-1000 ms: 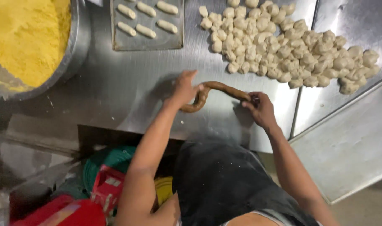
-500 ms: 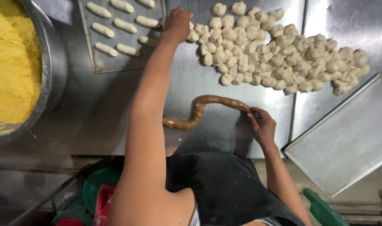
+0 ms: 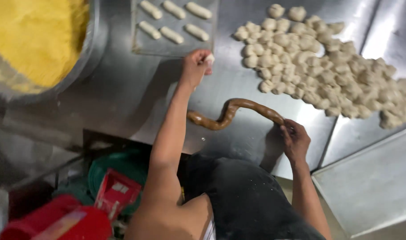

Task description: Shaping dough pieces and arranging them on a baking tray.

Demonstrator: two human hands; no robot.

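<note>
Brown and glossy, the dough rope [image 3: 238,111] lies on the steel surface [image 3: 123,102] just in front of your body, and everything else sits relative to it. Its long axis runs left to right with a dip and a curl toward its left end. Your right hand [image 3: 294,140] is on the rope's right end — fingers closed around it, pinching the tip against the surface. Your left hand [image 3: 195,66] is well beyond the rope, up near the lower right corner of the tray [image 3: 176,46], so the right hand is clearly the nearer one. That left hand is clenched around a small pale dough piece [image 3: 209,58], which shows at the fingertips. The tray carries short pale logs of dough. Beyond the rope to the right spreads the heap of pale dough lumps [image 3: 327,75]; far left of it stands the big bowl of yellow meal [image 3: 29,40].
</note>
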